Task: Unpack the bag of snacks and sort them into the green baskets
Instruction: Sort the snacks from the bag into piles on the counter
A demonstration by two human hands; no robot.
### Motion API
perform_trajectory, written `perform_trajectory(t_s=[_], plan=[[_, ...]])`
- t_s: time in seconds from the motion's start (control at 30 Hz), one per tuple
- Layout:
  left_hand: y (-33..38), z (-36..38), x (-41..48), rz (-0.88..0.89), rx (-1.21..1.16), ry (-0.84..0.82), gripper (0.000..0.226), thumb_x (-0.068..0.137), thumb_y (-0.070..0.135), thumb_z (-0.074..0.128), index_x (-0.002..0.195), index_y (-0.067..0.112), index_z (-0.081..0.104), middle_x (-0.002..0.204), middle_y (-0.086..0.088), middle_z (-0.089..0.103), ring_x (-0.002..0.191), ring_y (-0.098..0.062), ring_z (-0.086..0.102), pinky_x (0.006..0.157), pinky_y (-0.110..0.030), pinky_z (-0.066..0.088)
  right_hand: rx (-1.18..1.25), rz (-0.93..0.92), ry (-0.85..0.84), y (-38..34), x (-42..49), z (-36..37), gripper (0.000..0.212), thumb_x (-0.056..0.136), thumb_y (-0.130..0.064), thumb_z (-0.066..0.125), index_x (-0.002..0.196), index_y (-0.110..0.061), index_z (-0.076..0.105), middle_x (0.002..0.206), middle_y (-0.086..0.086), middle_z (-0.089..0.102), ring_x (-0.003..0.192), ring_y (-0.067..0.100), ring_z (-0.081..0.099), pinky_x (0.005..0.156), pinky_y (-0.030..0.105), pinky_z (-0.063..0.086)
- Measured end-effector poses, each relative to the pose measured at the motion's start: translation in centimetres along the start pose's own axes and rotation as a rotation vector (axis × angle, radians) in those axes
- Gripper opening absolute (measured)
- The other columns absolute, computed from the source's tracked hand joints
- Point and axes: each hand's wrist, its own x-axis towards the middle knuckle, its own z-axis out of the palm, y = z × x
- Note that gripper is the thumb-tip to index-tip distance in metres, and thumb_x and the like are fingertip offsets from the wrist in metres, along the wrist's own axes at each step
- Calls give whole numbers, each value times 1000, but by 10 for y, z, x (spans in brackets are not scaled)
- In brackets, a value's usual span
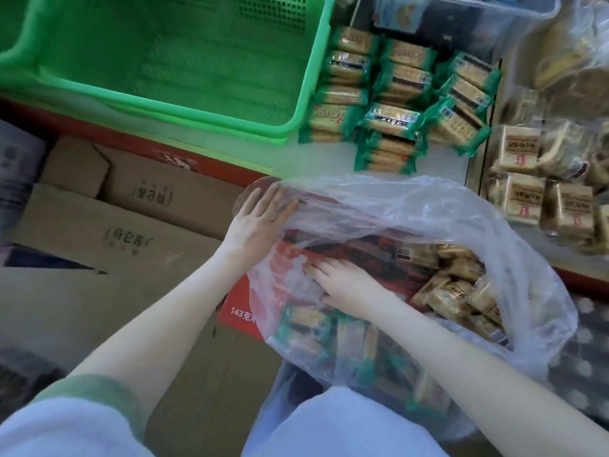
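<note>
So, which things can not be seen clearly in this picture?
- Right hand fingertips: head view, behind crumpled plastic of the clear bag; whether it grips a packet is unclear.
- Packets at the bag's bottom: blurred by plastic, labels unreadable.
- Green basket: cut off by the top and left edges.
- Left hand palm: faces down on the bag rim.
</note>
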Motion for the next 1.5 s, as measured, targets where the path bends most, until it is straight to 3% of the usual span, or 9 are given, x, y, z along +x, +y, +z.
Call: perform_trajectory(t_s=[0.1,0.2,0.37,0.63,0.8,0.9,1.13,1.3,1.5], plan=[[21,0,-14,34,-104,-9,65,82,20,69,142,7,47,150,-19,38,138,-35,37,117,-49,17,9,-27,-10,-9,-14,-4,75,86,-34,64,148,-10,29,148,10,37,134,28,36,104,42,35],[39,-2,-37,81,-125,-52,75,80,44,70,142,9,47,153,-17,33,141,-32,32,117,-50,16,-2,-16,10,-30,-24,2,77,85,-42,63,147,-12,28,140,7,42,126,26,41,102,39,36],[47,2,-79,90,-93,-113,91,69,58,73,144,15,44,155,-15,29,143,-31,26,118,-48,7,-123,35,-21,-54,-25,31,62,78,-40,70,130,-11,54,105,5,67,92,26,62,82,38,48],[48,7,-113,144,-43,-193,113,44,69,79,139,15,52,153,-9,22,146,-23,13,117,-51,3,-291,-11,-43,-61,-20,35,79,87,-29,62,150,-11,18,139,8,43,126,28,40,107,43,28],[41,-5,-112,136,-81,-128,91,77,71,48,149,18,33,155,-14,28,143,-31,29,117,-51,7,-88,35,221,-47,-20,17,64,69,-10,70,130,-2,52,115,11,61,103,29,58,94,39,43],[35,-24,-87,42,-159,-1,69,98,60,27,149,14,35,156,-16,27,145,-31,23,118,-51,13,1,33,459,-25,-21,-12,61,76,-28,56,131,-3,51,116,11,60,106,27,54,99,37,34],[6,-56,6,-161,-193,245,58,95,36,44,146,10,32,154,-21,26,143,-33,23,117,-51,11,163,304,764,46,-16,-96,60,79,-30,50,136,-13,42,123,8,50,111,21,35,90,26,19],[-15,-55,69,-206,-69,203,76,89,34,58,150,17,16,157,-13,9,145,-28,9,116,-48,-2,139,496,620,86,22,-132,63,85,-24,63,142,-13,39,132,8,44,119,24,32,96,34,20],[-36,-30,92,-230,-38,223,72,87,33,58,148,16,24,152,-16,23,141,-30,20,114,-50,7,121,376,396,102,76,-125,67,91,-18,58,148,-20,26,144,1,39,131,21,31,103,36,20]])
